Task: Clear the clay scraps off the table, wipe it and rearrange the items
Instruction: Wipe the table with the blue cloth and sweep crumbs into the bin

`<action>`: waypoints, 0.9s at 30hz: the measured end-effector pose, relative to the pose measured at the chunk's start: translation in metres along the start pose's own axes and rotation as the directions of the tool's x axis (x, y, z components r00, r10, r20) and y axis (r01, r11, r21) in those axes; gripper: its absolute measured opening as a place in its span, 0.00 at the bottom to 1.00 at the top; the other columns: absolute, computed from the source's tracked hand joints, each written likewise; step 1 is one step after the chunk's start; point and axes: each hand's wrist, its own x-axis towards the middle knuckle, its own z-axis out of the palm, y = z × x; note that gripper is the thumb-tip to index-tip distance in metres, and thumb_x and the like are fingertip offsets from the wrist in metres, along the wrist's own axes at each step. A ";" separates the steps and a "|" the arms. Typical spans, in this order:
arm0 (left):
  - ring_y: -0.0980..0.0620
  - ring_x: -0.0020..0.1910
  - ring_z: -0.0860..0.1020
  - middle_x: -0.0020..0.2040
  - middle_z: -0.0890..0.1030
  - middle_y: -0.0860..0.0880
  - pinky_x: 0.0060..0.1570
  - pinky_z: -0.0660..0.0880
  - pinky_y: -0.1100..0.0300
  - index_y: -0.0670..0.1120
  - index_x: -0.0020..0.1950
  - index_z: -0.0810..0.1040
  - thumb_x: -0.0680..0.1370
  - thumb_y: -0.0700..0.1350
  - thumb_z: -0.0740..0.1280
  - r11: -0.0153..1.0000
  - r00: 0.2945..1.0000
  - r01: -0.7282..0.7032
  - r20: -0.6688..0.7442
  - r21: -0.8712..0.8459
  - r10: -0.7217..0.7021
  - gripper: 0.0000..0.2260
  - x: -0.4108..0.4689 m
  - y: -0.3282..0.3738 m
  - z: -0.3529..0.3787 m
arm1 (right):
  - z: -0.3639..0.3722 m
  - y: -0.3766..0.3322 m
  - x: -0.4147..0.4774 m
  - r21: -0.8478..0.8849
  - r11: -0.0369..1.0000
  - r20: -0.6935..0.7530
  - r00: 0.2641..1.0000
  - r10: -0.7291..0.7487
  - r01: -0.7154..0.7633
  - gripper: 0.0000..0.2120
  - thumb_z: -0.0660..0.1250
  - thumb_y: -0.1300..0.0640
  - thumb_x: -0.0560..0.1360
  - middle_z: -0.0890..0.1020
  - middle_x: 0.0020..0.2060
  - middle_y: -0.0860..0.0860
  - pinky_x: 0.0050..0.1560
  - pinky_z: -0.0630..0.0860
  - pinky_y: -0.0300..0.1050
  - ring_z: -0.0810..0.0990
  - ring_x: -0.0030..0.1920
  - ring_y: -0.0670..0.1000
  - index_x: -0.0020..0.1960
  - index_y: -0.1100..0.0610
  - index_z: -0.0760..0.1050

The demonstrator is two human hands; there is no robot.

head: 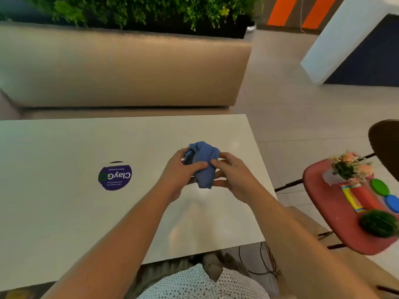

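Over the table point(64, 212): blue cloth point(204, 160), bunched, lengthwise away from the person.
Left grip point(179, 171): curled round its left side.
Right grip point(235, 175): pinching its right side, equally near.

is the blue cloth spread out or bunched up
Bunched up. The blue cloth is a crumpled wad gripped between the left hand and right hand, not laid flat on the table.

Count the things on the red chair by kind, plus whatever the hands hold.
Plants: 2, flowering pot and round green plant.
Lids: 2, green lid and blue lid.
Packets: 1, red and yellow packet.
Cloths: 1, blue cloth, gripped by left hand and right hand.
Total: 6, five on the red chair.
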 end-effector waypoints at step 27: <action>0.49 0.57 0.84 0.62 0.82 0.48 0.45 0.84 0.56 0.51 0.69 0.74 0.74 0.42 0.78 0.949 0.928 0.200 0.264 0.244 -0.264 0.26 0.052 -0.132 0.403 | -0.360 0.155 -0.088 0.564 0.825 -0.313 0.915 0.255 -0.037 0.15 0.64 0.54 0.83 0.84 0.59 0.59 0.58 0.81 0.60 0.83 0.60 0.61 0.66 0.59 0.78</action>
